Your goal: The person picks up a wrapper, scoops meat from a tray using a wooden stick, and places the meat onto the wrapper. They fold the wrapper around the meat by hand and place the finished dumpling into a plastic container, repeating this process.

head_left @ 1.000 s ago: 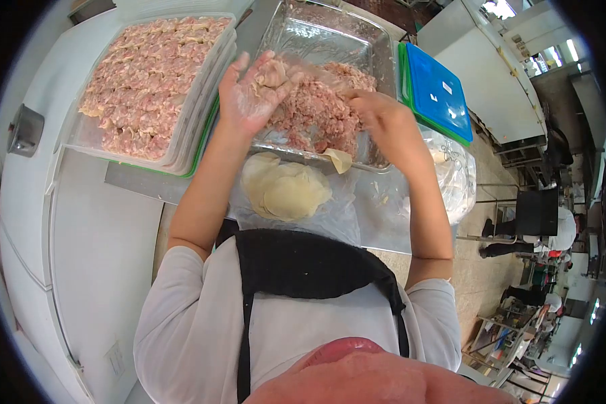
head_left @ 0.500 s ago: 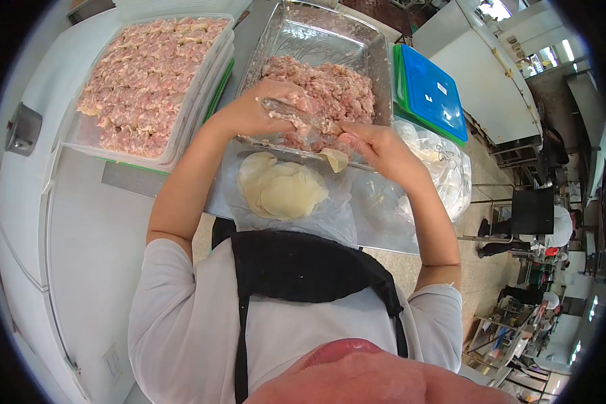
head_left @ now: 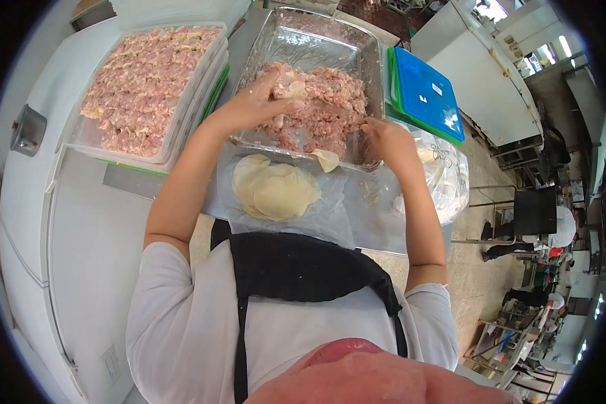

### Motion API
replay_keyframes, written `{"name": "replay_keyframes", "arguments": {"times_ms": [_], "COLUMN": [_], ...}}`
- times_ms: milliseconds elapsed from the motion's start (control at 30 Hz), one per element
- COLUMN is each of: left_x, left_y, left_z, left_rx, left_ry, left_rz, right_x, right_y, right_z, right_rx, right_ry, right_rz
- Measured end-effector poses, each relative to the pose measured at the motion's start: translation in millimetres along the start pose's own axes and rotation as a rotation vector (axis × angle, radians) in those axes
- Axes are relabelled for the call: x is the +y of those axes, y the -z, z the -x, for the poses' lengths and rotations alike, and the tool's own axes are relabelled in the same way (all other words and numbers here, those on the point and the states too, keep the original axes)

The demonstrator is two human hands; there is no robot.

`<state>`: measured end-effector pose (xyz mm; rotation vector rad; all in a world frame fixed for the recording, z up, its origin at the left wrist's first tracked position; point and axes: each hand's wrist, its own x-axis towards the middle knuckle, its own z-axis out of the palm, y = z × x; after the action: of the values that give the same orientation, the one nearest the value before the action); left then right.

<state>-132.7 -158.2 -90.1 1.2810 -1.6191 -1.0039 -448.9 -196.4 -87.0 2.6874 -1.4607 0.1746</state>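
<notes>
Pink minced meat [head_left: 323, 108] lies in a deep metal tray [head_left: 375, 50]. Over the tray's left part, my left hand [head_left: 266, 101] is curled around a pale wrapper [head_left: 289, 87] with some meat at it. My right hand [head_left: 386, 140] is closed at the tray's right front edge, beside the meat; what its fingers hold, if anything, is too small to tell. A stack of round, pale yellow wrappers [head_left: 279, 192] rests on a plastic sheet in front of the tray. One loose wrapper [head_left: 326, 159] hangs over the tray's front rim.
At left, stacked clear containers [head_left: 212, 67] hold rows of filled meat pieces [head_left: 145, 87]. Blue and green lids [head_left: 427, 91] lie right of the tray, above a plastic bag [head_left: 444, 172]. A metal pot [head_left: 28, 130] stands far left. People [head_left: 562, 227] are in the right background.
My left hand has moved down from its raised position and now curls around the wrapper. My right hand has moved away from the left, to the tray's right front edge.
</notes>
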Motion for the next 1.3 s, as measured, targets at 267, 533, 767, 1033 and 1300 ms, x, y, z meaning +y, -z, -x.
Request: {"name": "replay_keyframes", "arguments": {"times_ms": [267, 533, 767, 1033, 1300], "left_x": [22.9, -51.9, -25.3, 12.5, 3.9], "left_y": [4.8, -9.0, 4.4, 11.7, 8.0], "left_z": [-1.3, -28.8, -7.8, 5.0, 15.5], "left_rx": [-0.099, -0.046, -0.008, -0.035, 0.033], "left_ry": [-0.439, -0.034, -0.063, -0.378, -0.419], "left_rz": [-0.176, 0.172, -0.088, -0.085, -0.267], "right_x": [-35.9, -38.6, -11.3, -49.7, -70.8], "right_y": [35.9, 33.5, 6.4, 58.7, 78.1], "right_z": [16.9, -10.7, -21.8, 10.3, 22.7], "right_rx": [0.006, 0.084, -0.083, 0.007, 0.237], "right_ry": [0.212, 0.065, -0.027, 0.137, 0.224], "right_rz": [-0.788, -0.276, -0.041, -0.816, -0.433]}}
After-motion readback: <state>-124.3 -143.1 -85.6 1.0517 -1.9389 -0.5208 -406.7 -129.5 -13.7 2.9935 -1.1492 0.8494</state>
